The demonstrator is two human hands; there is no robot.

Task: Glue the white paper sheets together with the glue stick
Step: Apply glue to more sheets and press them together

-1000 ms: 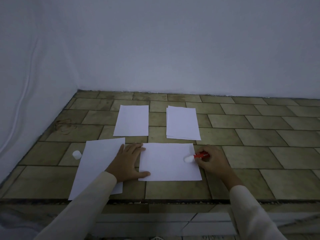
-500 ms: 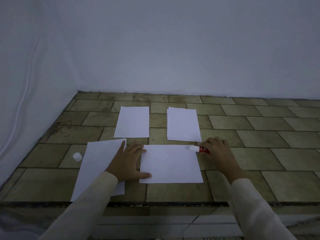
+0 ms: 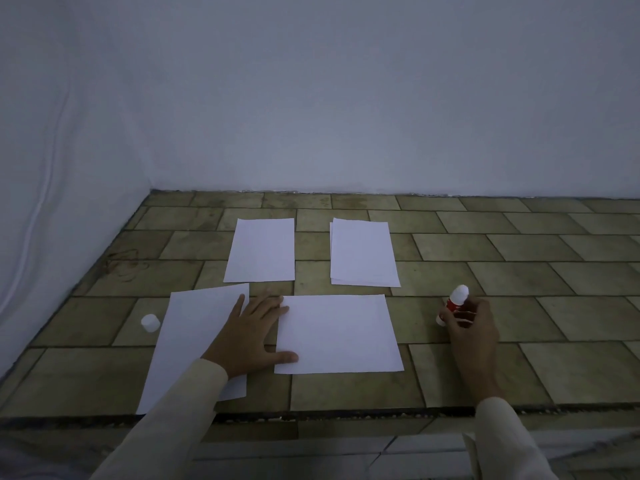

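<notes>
Left hand [image 3: 249,336]: flat, fingers straight and spread. It lies over the right edge of the left sheet [image 3: 194,341], thumb on the near left corner of the centre sheet [image 3: 337,332], fingertips at that sheet's left edge. Both sheets lie flat on the tiles [image 3: 571,368].

Right hand [image 3: 472,332]: to the right of the centre sheet and clear of it, fingers curled round the glue stick [image 3: 455,303]. The stick is uncapped and tilted, white tip up. Whether its base touches the tiles cannot be told.

A white cap [image 3: 150,322] stands just left of the left sheet.

Further back: a single far sheet [image 3: 261,249] on the left, a small stack [image 3: 362,252] on the right, set apart from each other. A plain wall [image 3: 346,116] stands behind.
</notes>
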